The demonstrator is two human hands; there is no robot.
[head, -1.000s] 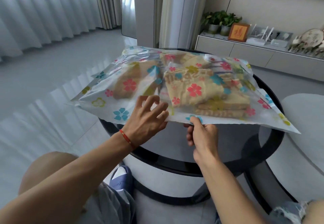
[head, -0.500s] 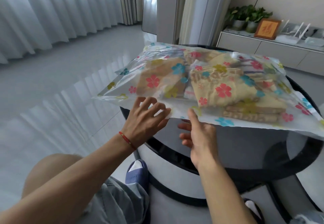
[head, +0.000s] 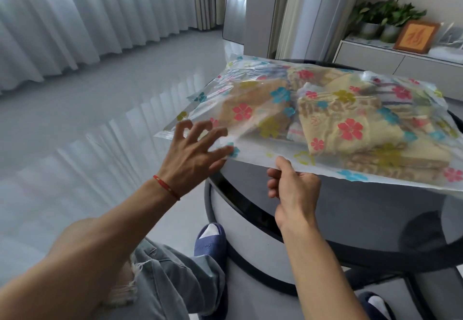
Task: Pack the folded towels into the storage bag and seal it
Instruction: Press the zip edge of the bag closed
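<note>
A clear storage bag [head: 260,151] printed with coloured flowers lies on a round black glass table [head: 375,219]. Folded beige towels [head: 350,129] show through the plastic inside it. My left hand [head: 193,159], fingers spread, touches the bag's near left edge, which overhangs the table. My right hand [head: 293,189] pinches the bag's near edge between thumb and curled fingers, a little right of the left hand.
A low cabinet [head: 390,59] with potted plants [head: 383,18] and a framed picture [head: 416,36] stands at the back right. Curtains [head: 75,18] line the left wall over a shiny grey floor. My knees and blue slippers [head: 210,242] are below the table's edge.
The view has swung left, so the bag sits further right. My left hand slid left along the near edge. My right hand went from pointing with a finger to pinching the edge.
</note>
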